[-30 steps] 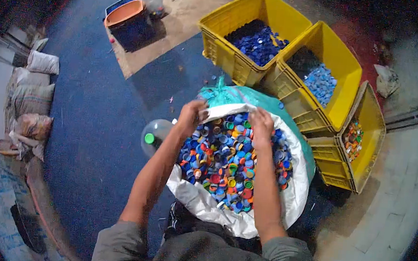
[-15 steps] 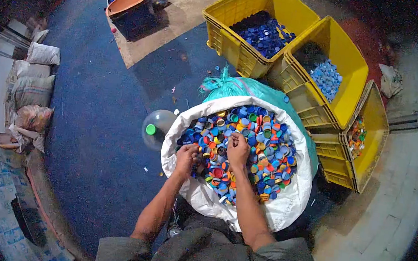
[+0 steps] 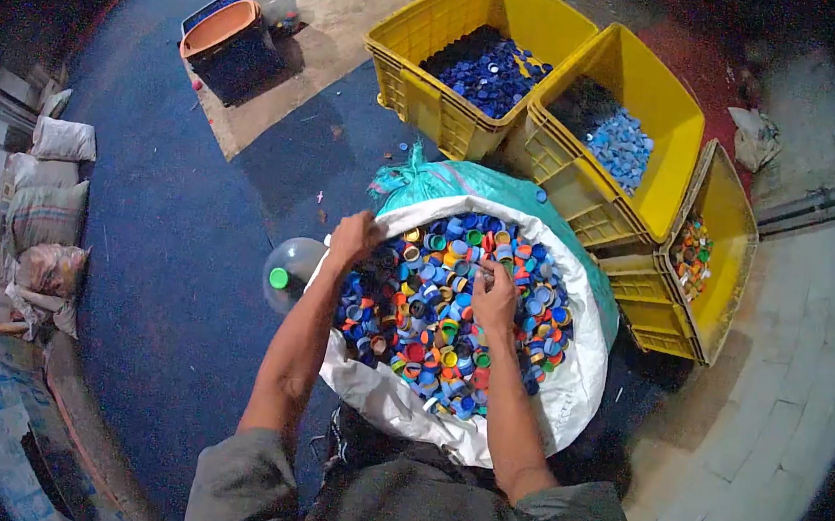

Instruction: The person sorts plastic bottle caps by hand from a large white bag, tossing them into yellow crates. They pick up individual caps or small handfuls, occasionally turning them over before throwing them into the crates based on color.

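A white woven sack (image 3: pixel 580 402) with its mouth spread wide holds a heap of many-coloured plastic bottle caps (image 3: pixel 433 307) in front of me. At the sack's upper left rim, my left hand (image 3: pixel 354 238) is closed on the white edge; its fingertips are partly hidden. Over the right half of the heap is my right hand (image 3: pixel 495 296), fingers curled together just above the caps. Whatever it pinches is too small to make out. A teal sack (image 3: pixel 486 174) shows around the far and right sides of the white one.
Three yellow bins stand beyond: one with dark blue caps (image 3: pixel 485 84), one with light blue caps (image 3: pixel 619 147), one with orange and mixed caps (image 3: pixel 691 257). A clear bottle (image 3: pixel 288 273) with a green cap lies left. An orange tub (image 3: pixel 221 27) and stacked sacks (image 3: pixel 46 205) are farther off.
My left hand has moved from the caps up to the sack's upper left rim. My right hand has shifted slightly right and down. The view has turned a little.
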Demonstrator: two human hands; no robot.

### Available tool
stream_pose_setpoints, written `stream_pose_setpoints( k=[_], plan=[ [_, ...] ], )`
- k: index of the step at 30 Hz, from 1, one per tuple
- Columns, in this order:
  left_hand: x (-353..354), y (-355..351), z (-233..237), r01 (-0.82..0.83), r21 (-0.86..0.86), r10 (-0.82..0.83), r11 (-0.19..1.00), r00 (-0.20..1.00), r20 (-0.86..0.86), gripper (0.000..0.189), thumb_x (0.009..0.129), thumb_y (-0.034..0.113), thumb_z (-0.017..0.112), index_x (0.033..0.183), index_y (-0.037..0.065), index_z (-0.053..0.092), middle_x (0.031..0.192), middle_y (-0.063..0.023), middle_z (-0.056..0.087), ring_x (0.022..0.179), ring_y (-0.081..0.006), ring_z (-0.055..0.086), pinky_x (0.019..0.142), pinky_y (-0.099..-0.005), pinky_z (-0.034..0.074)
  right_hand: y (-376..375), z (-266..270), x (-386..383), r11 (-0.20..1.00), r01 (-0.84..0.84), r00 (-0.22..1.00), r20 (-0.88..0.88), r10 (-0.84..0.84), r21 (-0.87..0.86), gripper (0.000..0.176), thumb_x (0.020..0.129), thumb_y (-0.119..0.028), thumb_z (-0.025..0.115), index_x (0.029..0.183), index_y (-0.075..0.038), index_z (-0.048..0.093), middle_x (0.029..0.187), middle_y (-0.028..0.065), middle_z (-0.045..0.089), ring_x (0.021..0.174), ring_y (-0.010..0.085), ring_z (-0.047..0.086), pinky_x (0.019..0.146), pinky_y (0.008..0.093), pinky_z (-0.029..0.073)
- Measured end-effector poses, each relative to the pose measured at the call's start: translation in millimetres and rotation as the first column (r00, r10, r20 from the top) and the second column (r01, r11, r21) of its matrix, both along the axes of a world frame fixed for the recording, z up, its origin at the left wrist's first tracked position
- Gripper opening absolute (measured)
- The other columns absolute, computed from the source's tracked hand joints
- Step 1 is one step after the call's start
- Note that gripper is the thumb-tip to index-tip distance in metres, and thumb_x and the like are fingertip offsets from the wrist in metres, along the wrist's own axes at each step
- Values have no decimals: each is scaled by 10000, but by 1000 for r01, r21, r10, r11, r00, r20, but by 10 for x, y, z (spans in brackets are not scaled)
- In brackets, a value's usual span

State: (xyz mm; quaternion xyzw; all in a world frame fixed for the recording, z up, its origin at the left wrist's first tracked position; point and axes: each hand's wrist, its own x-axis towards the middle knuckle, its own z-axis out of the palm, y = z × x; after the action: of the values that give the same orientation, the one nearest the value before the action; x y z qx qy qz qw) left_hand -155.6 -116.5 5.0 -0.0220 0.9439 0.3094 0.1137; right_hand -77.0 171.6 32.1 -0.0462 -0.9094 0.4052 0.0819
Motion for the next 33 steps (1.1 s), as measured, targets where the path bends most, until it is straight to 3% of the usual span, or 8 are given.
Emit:
stream_pose_setpoints(
  k=[4,9,15,18,22,23,26,33],
  plan=[
    [-111,-27,135,72,151,-62,986,995,-75,378,848,405,593,894,30,586,799,-235,615,754,-436,574,641,-453,431,-21,148,-166,985,-151,984,-87,158,82,224,771,-123,617,971,-24,602,982,150,614,954,325,563,847,426,439],
    [-89,-21,238,-65,544,-1,836,993,121,333,919,345,543,864,21,598,790,-53,622,720,-143,562,605,-319,406,-185,-21,-597,939,-284,904,-271,329,192,284,777,-215,624,965,-3,599,982,152,599,999,325,542,862,433,419],
    [13,184,363,-384,865,146,324,923,355,302,938,333,522,1044,64,607,937,6,629,848,-103,567,757,-249,439,-590,389,-764,834,-316,932,-13,361,453,386,775,-388,620,886,-19,616,927,160,615,942,300,554,841,448,398],
    [-18,161,347,-401,888,45,226,915,401,300,939,331,519,1063,69,599,975,-2,633,875,-111,577,766,-265,447,-748,312,-674,855,-369,911,-41,410,366,318,791,-350,584,843,-38,611,860,159,623,883,313,570,842,450,397],
    [-47,225,825,-311,747,0,588,923,384,328,907,363,564,1058,71,571,943,-2,603,852,-105,548,743,-258,433,-898,216,-500,718,-595,799,173,575,360,327,768,-329,522,948,-86,646,931,162,641,906,313,593,863,497,376],
    [-55,220,733,-301,822,-49,483,928,368,351,854,337,637,1056,63,554,926,-1,584,837,-106,534,744,-250,423,-941,180,-471,698,-619,785,250,566,360,356,759,-336,512,982,-97,653,967,162,644,944,307,591,880,506,366],
    [-31,330,877,-83,825,-153,559,968,201,377,792,274,696,1060,55,547,945,-10,582,853,-119,533,775,-261,417,-1051,185,-617,660,-686,719,425,549,308,372,746,-339,524,998,-98,655,1017,154,630,999,308,561,906,516,344],
    [-9,385,976,-154,837,-180,525,941,286,410,736,187,733,1072,49,543,997,-40,588,934,-141,534,844,-294,405,-1190,504,-1097,555,-827,383,814,436,92,415,717,-347,553,1035,-102,657,1134,136,597,1127,310,493,967,541,294]
  ],
)
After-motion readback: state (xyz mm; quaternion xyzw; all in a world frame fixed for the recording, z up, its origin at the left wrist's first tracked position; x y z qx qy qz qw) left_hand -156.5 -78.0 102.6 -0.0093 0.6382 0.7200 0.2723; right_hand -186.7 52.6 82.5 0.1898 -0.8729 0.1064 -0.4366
